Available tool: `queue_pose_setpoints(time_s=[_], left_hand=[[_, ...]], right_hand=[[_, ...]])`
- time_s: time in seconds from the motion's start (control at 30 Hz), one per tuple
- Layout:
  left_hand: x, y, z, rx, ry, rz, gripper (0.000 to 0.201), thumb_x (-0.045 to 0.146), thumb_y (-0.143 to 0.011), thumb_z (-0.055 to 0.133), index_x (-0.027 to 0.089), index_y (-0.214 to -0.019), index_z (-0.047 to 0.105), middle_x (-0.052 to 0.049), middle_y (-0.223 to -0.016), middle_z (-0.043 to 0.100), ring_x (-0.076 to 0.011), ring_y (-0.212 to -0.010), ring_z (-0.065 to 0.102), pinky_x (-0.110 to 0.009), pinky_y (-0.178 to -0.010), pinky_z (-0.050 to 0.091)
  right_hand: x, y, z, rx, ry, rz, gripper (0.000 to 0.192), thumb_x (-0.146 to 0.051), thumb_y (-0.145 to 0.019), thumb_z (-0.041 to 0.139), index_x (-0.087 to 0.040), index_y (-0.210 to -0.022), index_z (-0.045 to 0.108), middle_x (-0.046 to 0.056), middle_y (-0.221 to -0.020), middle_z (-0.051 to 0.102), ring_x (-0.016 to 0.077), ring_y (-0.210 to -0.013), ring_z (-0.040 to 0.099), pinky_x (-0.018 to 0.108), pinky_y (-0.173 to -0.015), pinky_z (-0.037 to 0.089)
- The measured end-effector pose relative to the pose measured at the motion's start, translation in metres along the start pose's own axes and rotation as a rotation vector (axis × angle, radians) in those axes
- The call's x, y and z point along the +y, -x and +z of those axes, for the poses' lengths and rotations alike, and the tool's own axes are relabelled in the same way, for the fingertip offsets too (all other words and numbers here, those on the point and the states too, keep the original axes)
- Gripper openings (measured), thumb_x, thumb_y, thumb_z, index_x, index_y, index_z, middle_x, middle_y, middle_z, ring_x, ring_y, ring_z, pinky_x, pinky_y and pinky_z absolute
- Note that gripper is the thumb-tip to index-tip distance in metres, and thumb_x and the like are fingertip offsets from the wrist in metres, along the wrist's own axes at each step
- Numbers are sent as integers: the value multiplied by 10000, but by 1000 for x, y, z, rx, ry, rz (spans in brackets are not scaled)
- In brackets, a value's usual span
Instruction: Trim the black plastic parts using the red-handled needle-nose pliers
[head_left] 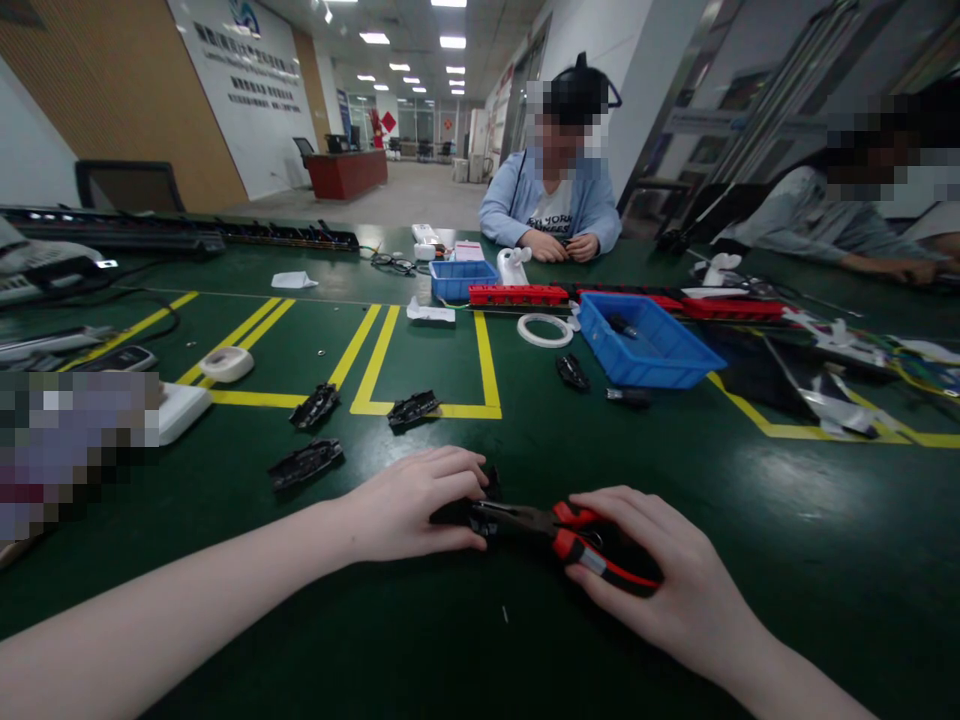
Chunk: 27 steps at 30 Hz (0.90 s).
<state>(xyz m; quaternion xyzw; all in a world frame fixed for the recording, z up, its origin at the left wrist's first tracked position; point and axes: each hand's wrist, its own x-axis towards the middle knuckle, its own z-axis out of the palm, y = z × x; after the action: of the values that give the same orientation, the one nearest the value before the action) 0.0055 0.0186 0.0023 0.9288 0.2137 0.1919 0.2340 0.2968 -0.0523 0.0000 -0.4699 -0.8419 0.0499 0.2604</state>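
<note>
1. The left hand (409,505) lies palm down on the dark green table (787,520), fingers curled over a small black plastic part (450,513) and pinning it to the surface.
2. The right hand (660,575) grips the red-and-black handles of a pair of steel pliers (559,530), fingers wrapped closed around them.
3. The pliers lie almost flat and point left, with their dark nose meeting the black part just beside the left fingertips (472,540).
4. Three more flat black plastic pieces (307,462) rest on the table beyond the left hand, near the yellow tape lines (375,360).
5. A blue plastic tray (645,345) stands further back to the right, with a white tape ring (545,330) beside it.
6. Across the table sits a person in a light blue jacket (551,205), both hands together on the tabletop; another person's sleeve (810,225) rests at the far right.
</note>
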Motion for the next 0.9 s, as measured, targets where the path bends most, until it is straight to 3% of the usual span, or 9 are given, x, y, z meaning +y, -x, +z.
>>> queue_pose_setpoints(time_s=[0.57,0.67,0.8,0.9], left_hand=[[2,-1,2,0,-78,-34,272,373,-853,694,177,-1008,586,-86,-1140,619,-247,-1089,580,-415,-925,503],[6,0,0,5,-85,-73,266,362,-853,699,186,-1018,586,-99,-1281,561,-266,-1198,528,-453,-990,470],[8,1,-2,-2,-21,-171,303,384,-836,714,194,-1024,571,-111,-1506,365,-301,-1362,394,-501,-1068,419],[8,1,-3,-8,35,-201,314,400,-830,718,201,-1016,561,-113,-1499,389,-305,-1384,378,-516,-1087,399]], right_hand=[[-2,-2,-1,37,85,-86,402,-343,-807,664,-233,-1184,576,67,-1037,696,216,-911,659,353,-753,534],[-1,-2,0,25,78,-71,403,-346,-806,667,-235,-1183,578,61,-1034,697,211,-904,658,349,-747,531],[-2,-2,0,-3,35,-9,378,-364,-816,652,-245,-1170,596,61,-1018,702,213,-880,661,352,-733,531],[-3,-2,-1,-42,6,49,363,-383,-818,642,-253,-1156,616,66,-1008,706,217,-857,664,358,-723,533]])
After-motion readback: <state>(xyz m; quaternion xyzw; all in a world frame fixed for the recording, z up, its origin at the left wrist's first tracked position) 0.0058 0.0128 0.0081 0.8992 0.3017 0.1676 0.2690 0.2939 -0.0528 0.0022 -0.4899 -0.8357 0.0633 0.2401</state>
